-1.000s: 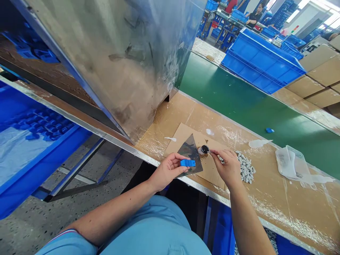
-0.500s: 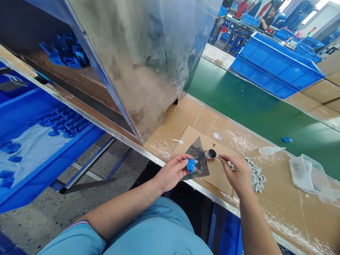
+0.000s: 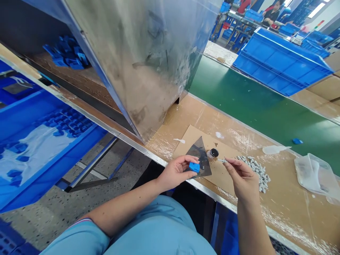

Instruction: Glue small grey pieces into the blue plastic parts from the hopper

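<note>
My left hand (image 3: 177, 171) pinches a small blue plastic part (image 3: 194, 166) just above the bench edge, over a dark triangular sheet (image 3: 199, 157) lying on a piece of cardboard (image 3: 220, 170). My right hand (image 3: 241, 176) pinches a small grey piece (image 3: 222, 160) between thumb and fingers, its tip pointing toward a little round pot with a dark top (image 3: 213, 153). A heap of small grey pieces (image 3: 255, 168) lies just right of that hand.
A big metal housing (image 3: 138, 60) stands over the bench's left end, with blue parts (image 3: 66, 55) behind it. A blue crate of parts (image 3: 45, 141) sits lower left. A green conveyor belt (image 3: 247, 102) runs behind the bench; a clear plastic tray (image 3: 315, 175) lies right.
My right hand has drawn back a little from the round pot. My left hand has turned the blue part between its fingers. The view has shifted slightly.
</note>
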The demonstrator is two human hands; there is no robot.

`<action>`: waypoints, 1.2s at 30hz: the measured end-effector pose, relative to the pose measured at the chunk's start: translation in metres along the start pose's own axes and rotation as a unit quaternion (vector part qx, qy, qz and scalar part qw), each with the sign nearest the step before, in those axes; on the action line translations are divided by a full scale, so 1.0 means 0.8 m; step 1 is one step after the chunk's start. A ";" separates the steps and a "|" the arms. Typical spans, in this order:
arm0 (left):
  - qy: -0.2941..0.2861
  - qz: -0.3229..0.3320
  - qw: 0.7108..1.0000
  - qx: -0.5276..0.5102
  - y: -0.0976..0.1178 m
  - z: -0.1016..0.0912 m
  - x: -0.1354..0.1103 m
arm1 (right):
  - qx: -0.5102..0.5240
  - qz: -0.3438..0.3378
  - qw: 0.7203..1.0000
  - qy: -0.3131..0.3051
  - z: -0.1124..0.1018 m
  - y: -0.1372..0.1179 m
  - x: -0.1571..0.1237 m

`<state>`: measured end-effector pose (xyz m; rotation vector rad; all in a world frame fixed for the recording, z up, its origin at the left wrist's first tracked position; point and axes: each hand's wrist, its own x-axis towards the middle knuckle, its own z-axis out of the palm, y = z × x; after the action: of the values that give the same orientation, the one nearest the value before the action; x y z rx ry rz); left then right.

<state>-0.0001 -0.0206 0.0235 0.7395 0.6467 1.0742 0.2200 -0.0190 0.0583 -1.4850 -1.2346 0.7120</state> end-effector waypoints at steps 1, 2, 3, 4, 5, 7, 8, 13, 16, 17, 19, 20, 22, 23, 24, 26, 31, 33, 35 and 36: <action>0.002 -0.008 1.000 0.004 0.000 0.001 0.000 | 0.008 0.008 1.000 0.007 0.000 0.000 0.000; 0.009 -0.021 1.000 0.003 0.001 0.001 0.000 | 0.015 0.015 1.000 0.014 -0.001 -0.001 -0.001; 0.018 -0.038 0.999 -0.002 0.002 0.003 0.000 | 0.020 0.020 0.999 0.019 -0.002 -0.001 -0.001; 0.028 -0.055 0.998 -0.013 0.003 0.004 0.000 | 0.023 0.025 0.999 0.024 -0.002 -0.001 -0.001; 0.034 -0.071 0.996 -0.027 0.005 0.005 0.000 | 0.023 0.028 0.999 0.025 -0.003 -0.001 -0.002; 0.033 -0.106 0.992 -0.060 0.009 0.007 0.001 | 0.021 0.030 0.999 0.022 -0.004 0.000 -0.003; 0.032 -0.122 0.989 -0.076 0.011 0.008 0.002 | 0.019 0.030 0.999 0.019 -0.004 0.001 -0.004; 0.066 -0.171 0.974 -0.134 0.015 0.009 0.006 | 0.014 0.026 0.999 0.013 -0.004 0.004 -0.010; 0.082 -0.184 0.968 -0.150 0.015 0.009 0.007 | 0.015 0.022 1.000 0.013 -0.004 0.004 -0.011; 0.084 -0.187 0.967 -0.153 0.014 0.009 0.007 | 0.015 0.020 1.000 0.013 -0.004 0.004 -0.011; 0.083 -0.192 0.965 -0.156 0.014 0.009 0.007 | 0.016 0.018 1.000 0.014 -0.004 0.005 -0.012; 0.081 -0.192 0.965 -0.159 0.013 0.009 0.007 | 0.016 0.017 1.000 0.015 -0.004 0.005 -0.012; 0.075 -0.191 0.965 -0.165 0.012 0.008 0.006 | 0.012 0.014 1.000 0.015 -0.004 0.004 -0.013; 0.073 -0.190 0.965 -0.168 0.012 0.008 0.006 | 0.010 0.012 1.000 0.015 -0.004 0.003 -0.014; 0.071 -0.189 0.965 -0.170 0.011 0.008 0.006 | 0.009 0.010 1.000 0.016 -0.004 0.002 -0.015; 0.068 -0.189 0.965 -0.170 0.010 0.008 0.006 | 0.007 0.008 1.000 0.016 -0.004 -0.001 -0.017; 0.053 -0.192 0.964 -0.177 0.008 0.008 0.004 | 0.005 0.008 1.000 -0.006 -0.001 -0.009 -0.023; 0.044 -0.197 0.961 -0.189 0.009 0.007 0.003 | 0.003 0.008 1.000 -0.011 0.000 -0.012 -0.027; 0.036 -0.199 0.960 -0.196 0.009 0.006 0.000 | 0.002 0.005 1.000 -0.013 0.003 -0.015 -0.030; 0.028 -0.197 0.960 -0.198 0.010 0.005 -0.001 | 0.002 0.004 1.000 -0.017 0.004 -0.017 -0.032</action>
<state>-0.0012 -0.0204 0.0323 0.2189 0.5736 0.8198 0.2053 -0.0428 0.0657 -1.4818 -1.2528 0.7470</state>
